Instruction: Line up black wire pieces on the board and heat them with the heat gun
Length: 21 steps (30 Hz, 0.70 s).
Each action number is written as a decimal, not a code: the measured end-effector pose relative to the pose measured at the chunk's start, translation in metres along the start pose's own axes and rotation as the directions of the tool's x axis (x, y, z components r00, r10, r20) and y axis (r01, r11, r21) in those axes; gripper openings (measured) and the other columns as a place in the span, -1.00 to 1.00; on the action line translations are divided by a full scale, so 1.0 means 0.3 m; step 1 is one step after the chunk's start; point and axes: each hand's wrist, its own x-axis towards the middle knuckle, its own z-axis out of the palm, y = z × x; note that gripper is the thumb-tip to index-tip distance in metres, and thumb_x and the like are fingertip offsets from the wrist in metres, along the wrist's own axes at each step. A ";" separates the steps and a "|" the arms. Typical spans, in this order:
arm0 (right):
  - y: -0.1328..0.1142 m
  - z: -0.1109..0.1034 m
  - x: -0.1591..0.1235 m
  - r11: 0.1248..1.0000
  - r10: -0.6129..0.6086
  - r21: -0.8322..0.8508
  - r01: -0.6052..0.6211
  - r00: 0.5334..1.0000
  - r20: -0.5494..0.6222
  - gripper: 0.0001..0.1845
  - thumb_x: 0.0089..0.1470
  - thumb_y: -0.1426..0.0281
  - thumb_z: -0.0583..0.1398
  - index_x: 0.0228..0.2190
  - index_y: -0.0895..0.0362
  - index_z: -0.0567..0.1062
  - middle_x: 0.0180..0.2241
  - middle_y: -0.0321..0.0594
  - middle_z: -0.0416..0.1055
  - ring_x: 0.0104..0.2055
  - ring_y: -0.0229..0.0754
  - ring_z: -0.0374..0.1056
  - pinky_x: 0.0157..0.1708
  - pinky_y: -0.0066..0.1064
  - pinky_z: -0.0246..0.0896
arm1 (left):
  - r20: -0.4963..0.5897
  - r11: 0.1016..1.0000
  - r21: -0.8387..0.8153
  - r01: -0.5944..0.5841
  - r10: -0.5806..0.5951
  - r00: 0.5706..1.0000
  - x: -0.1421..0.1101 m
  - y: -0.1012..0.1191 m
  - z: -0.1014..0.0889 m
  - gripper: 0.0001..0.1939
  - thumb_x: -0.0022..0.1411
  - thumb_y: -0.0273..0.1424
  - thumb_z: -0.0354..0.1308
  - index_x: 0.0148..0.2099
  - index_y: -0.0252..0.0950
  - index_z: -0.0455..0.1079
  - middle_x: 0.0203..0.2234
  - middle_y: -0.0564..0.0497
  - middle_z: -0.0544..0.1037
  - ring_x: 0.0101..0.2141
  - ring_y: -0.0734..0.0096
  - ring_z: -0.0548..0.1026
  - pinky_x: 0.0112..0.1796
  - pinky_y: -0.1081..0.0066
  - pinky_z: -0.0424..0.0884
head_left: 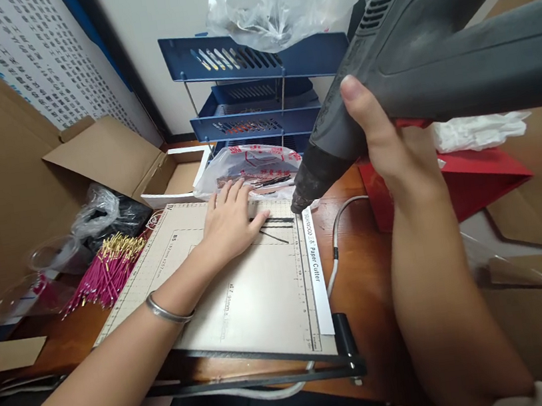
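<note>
My right hand point(387, 133) grips a dark grey heat gun point(394, 44), thumb along its barrel. The gun tilts down to the left, its blackened nozzle close above the right edge of a paper cutter point(260, 305). Flat on the cutter board lies my left hand point(229, 229), fingers stretched out and a metal bangle on the wrist. Several thin black strips point(278, 223) stick out from beside its thumb, their tips near the nozzle. What lies under the palm is hidden. I cannot tell whether the strips are wires or tubing.
Left of the board lies a bundle of magenta wires with gold ends point(102, 270), near plastic cups point(51, 287). Behind stand an open cardboard box point(108, 155), blue tray racks point(251, 61) and a clear bag point(250, 162). A red box point(479, 177) and grey cable point(337, 240) are on the right.
</note>
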 end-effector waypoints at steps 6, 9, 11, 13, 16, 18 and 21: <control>0.005 -0.001 -0.001 0.999 -0.038 0.032 0.037 0.999 0.029 -0.40 0.13 0.07 0.41 0.11 0.10 0.58 0.25 -0.18 0.52 0.48 -0.02 0.21 0.59 -0.11 -0.16 | 0.095 0.998 -0.055 0.018 -0.012 0.995 -0.015 -0.026 0.027 -0.22 0.48 -0.01 -0.05 0.57 -0.27 0.00 0.57 -0.17 -0.01 0.54 -0.04 -0.08 0.47 -0.22 -0.19; 0.007 0.000 0.000 0.999 -0.043 0.012 0.043 0.999 0.016 -0.42 0.11 0.04 0.41 0.07 0.07 0.61 0.23 -0.20 0.53 0.50 0.00 0.17 0.60 -0.10 -0.18 | 0.089 0.995 -0.091 0.033 -0.025 0.996 -0.023 -0.042 0.033 -0.19 0.47 0.02 -0.04 0.59 -0.22 -0.04 0.56 -0.18 -0.02 0.54 -0.06 -0.08 0.47 -0.23 -0.20; 0.005 -0.003 0.000 0.999 -0.042 -0.005 0.043 0.996 0.076 -0.39 0.12 0.00 0.40 0.11 0.02 0.60 0.25 -0.26 0.51 0.51 0.01 0.16 0.59 -0.08 -0.16 | 0.111 0.994 -0.101 0.037 -0.025 0.993 -0.031 -0.047 0.035 -0.19 0.49 0.04 -0.08 0.60 -0.21 -0.07 0.56 -0.17 -0.03 0.55 -0.04 -0.09 0.47 -0.22 -0.21; 0.000 -0.006 0.000 1.000 0.017 -0.008 -0.016 0.992 0.127 -0.36 0.12 -0.01 0.39 0.16 -0.04 0.57 0.28 -0.34 0.48 0.50 0.02 0.19 0.58 -0.07 -0.09 | 0.129 0.995 -0.088 0.055 -0.043 0.991 -0.043 -0.047 0.033 -0.22 0.53 0.02 -0.19 0.61 -0.23 -0.10 0.57 -0.14 -0.06 0.55 0.01 -0.13 0.47 -0.21 -0.25; -0.008 -0.005 -0.003 0.998 0.051 0.025 -0.055 0.991 0.126 -0.40 0.13 0.01 0.40 0.15 -0.06 0.58 0.28 -0.37 0.49 0.48 0.00 0.23 0.56 -0.13 -0.02 | 0.174 0.998 -0.021 0.064 -0.059 0.983 -0.062 -0.040 0.025 -0.21 0.54 0.01 -0.26 0.62 -0.28 -0.14 0.58 -0.13 -0.14 0.56 0.04 -0.20 0.48 -0.18 -0.32; -0.009 -0.002 -0.006 0.998 0.004 0.055 -0.012 0.990 0.138 -0.41 0.13 0.01 0.39 0.14 -0.04 0.59 0.27 -0.35 0.49 0.47 -0.03 0.23 0.55 -0.18 0.00 | 0.213 0.999 0.014 0.041 -0.043 0.976 -0.070 -0.036 0.022 -0.20 0.54 0.02 -0.27 0.62 -0.30 -0.14 0.58 -0.11 -0.18 0.56 0.04 -0.24 0.48 -0.16 -0.35; -0.002 -0.003 -0.010 0.995 -0.034 0.096 0.017 0.983 0.179 -0.39 0.14 -0.02 0.38 0.14 -0.03 0.58 0.27 -0.30 0.49 0.44 -0.04 0.28 0.53 -0.18 0.06 | 0.207 0.999 0.016 0.031 -0.033 0.978 -0.069 -0.036 0.024 -0.23 0.55 0.01 -0.33 0.63 -0.24 -0.14 0.59 -0.06 -0.18 0.56 0.07 -0.24 0.48 -0.15 -0.35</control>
